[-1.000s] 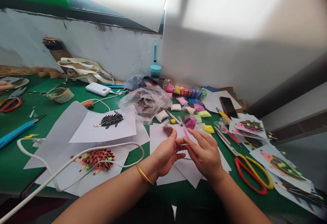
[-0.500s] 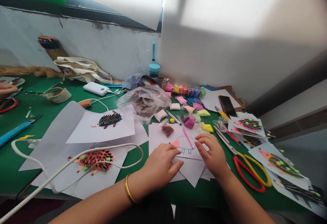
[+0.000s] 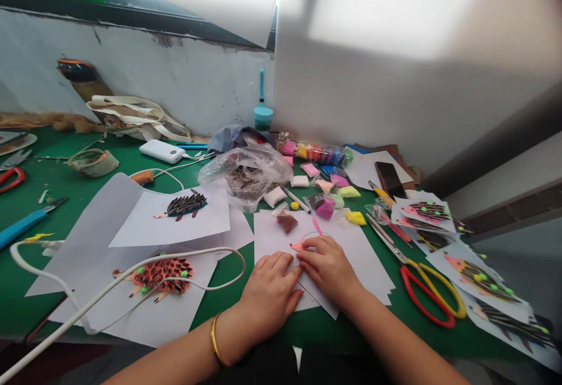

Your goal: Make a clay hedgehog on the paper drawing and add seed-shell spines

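Note:
My left hand (image 3: 272, 288) lies open on the lower left of the white paper (image 3: 369, 262), its fingers loosely spread and nothing visible in them. Fingers closed together, my right hand (image 3: 325, 265) presses at the pink clay head (image 3: 298, 246) of the drawn animal; whether anything is between its fingertips is hidden. It covers most of the blue outline. The tip of a pink tool (image 3: 317, 225) shows above that hand. A packet of brown clay (image 3: 286, 222) lies on the paper's upper part, near a small yellow clay disc (image 3: 294, 205).
Red and yellow scissors (image 3: 428, 291) lie to the right, beside finished hedgehog pictures (image 3: 478, 277). A seed bag (image 3: 250, 174) and clay packets (image 3: 325, 206) are behind the paper. A white cable (image 3: 132, 271) crosses another hedgehog picture (image 3: 164, 274) at left.
My right hand has moved left over the drawing and its fingers have closed on the clay head's area. My left hand has shifted slightly down and left. The other person's hand at far left is gone.

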The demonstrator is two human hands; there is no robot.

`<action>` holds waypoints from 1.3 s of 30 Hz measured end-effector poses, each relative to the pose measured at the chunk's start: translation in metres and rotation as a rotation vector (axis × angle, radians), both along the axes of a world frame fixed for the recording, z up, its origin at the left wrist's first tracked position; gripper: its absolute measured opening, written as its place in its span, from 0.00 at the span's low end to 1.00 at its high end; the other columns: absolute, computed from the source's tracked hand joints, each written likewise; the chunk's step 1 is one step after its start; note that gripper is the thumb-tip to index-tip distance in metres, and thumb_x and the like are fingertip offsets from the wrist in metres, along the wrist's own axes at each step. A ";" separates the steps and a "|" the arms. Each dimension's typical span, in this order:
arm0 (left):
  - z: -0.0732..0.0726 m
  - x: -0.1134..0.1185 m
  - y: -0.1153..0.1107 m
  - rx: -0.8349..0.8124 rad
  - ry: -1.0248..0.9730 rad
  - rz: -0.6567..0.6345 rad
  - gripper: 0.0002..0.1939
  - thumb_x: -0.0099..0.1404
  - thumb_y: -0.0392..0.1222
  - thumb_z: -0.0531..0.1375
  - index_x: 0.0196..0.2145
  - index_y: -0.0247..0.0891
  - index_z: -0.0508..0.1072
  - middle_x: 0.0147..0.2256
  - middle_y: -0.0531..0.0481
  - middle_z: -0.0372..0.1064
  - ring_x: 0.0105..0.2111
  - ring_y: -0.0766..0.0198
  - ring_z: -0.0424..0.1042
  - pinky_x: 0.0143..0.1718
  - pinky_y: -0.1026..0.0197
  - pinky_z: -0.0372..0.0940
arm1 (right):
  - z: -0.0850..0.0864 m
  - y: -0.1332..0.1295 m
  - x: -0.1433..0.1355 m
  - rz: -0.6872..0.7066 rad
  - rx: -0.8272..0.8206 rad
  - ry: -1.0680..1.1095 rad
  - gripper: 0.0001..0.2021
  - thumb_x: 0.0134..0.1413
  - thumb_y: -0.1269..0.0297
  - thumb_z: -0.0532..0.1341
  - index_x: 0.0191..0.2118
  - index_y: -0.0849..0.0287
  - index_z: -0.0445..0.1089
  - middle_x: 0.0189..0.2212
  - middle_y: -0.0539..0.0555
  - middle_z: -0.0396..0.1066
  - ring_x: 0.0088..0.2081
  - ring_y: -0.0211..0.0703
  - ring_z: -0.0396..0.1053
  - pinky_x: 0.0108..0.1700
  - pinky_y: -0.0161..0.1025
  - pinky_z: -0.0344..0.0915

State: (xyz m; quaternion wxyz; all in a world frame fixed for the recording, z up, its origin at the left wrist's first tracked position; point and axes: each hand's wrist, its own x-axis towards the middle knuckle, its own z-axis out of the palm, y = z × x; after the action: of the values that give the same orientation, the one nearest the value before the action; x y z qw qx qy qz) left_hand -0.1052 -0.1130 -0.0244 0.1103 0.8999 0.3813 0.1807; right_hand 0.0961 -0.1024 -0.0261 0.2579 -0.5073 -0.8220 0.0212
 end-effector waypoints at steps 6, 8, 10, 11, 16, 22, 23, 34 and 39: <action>-0.001 0.000 0.000 0.005 -0.006 0.001 0.19 0.64 0.43 0.61 0.53 0.42 0.71 0.52 0.42 0.67 0.54 0.48 0.64 0.54 0.44 0.62 | -0.002 -0.006 0.015 -0.033 -0.005 0.082 0.08 0.58 0.68 0.64 0.43 0.53 0.75 0.42 0.56 0.74 0.45 0.52 0.68 0.47 0.52 0.67; 0.000 0.000 0.000 0.011 -0.004 0.000 0.19 0.64 0.43 0.60 0.53 0.42 0.71 0.52 0.41 0.67 0.54 0.48 0.64 0.54 0.44 0.62 | -0.002 -0.009 0.016 -0.028 -0.006 0.095 0.07 0.58 0.69 0.63 0.42 0.54 0.75 0.42 0.56 0.74 0.45 0.52 0.68 0.47 0.51 0.68; 0.001 0.000 0.000 0.011 0.001 -0.003 0.19 0.65 0.43 0.60 0.53 0.42 0.70 0.52 0.41 0.67 0.54 0.48 0.64 0.54 0.44 0.62 | -0.002 -0.010 0.014 -0.007 -0.008 0.074 0.10 0.59 0.70 0.62 0.45 0.53 0.74 0.44 0.56 0.73 0.47 0.51 0.68 0.48 0.51 0.67; 0.001 0.001 0.000 0.010 0.004 -0.005 0.19 0.65 0.43 0.60 0.53 0.42 0.70 0.52 0.41 0.67 0.54 0.48 0.64 0.54 0.44 0.62 | -0.001 -0.011 0.011 0.002 -0.014 0.046 0.13 0.59 0.70 0.61 0.48 0.52 0.74 0.46 0.56 0.73 0.48 0.52 0.68 0.49 0.51 0.67; 0.000 0.002 -0.001 0.008 0.012 -0.006 0.19 0.65 0.43 0.59 0.53 0.40 0.70 0.53 0.40 0.67 0.54 0.47 0.65 0.54 0.43 0.61 | -0.001 -0.017 0.003 0.013 -0.022 -0.143 0.20 0.58 0.67 0.61 0.56 0.50 0.70 0.55 0.56 0.70 0.53 0.56 0.65 0.53 0.54 0.62; -0.003 0.001 -0.001 0.025 0.025 -0.001 0.20 0.65 0.43 0.59 0.55 0.40 0.70 0.52 0.40 0.68 0.55 0.47 0.64 0.54 0.43 0.62 | 0.001 -0.027 0.017 0.017 0.071 -0.238 0.18 0.57 0.61 0.64 0.54 0.46 0.72 0.59 0.55 0.68 0.56 0.56 0.64 0.56 0.54 0.58; -0.003 0.001 -0.001 0.032 0.028 -0.005 0.20 0.65 0.43 0.59 0.55 0.40 0.70 0.52 0.40 0.68 0.56 0.47 0.64 0.54 0.43 0.62 | 0.002 -0.029 0.020 0.018 0.080 -0.243 0.17 0.57 0.61 0.64 0.54 0.45 0.72 0.59 0.55 0.67 0.56 0.56 0.64 0.56 0.53 0.58; -0.006 0.000 -0.002 0.089 0.024 -0.010 0.17 0.66 0.43 0.59 0.52 0.39 0.70 0.51 0.41 0.68 0.55 0.47 0.65 0.53 0.44 0.63 | 0.008 -0.034 0.024 -0.018 0.053 -0.206 0.14 0.60 0.60 0.61 0.51 0.46 0.75 0.60 0.54 0.65 0.58 0.55 0.61 0.58 0.52 0.58; -0.007 0.001 -0.001 0.094 0.017 -0.006 0.18 0.66 0.42 0.59 0.53 0.39 0.70 0.52 0.41 0.69 0.55 0.47 0.65 0.53 0.43 0.64 | 0.004 -0.031 0.018 0.010 0.020 -0.230 0.15 0.61 0.58 0.60 0.52 0.45 0.74 0.62 0.54 0.63 0.59 0.56 0.60 0.58 0.53 0.57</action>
State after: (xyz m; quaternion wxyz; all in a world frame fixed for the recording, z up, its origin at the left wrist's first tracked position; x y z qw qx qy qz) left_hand -0.1041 -0.1140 -0.0315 0.0653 0.9066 0.3707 0.1907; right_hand 0.1137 -0.1333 -0.0220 0.1670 -0.4995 -0.8490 -0.0441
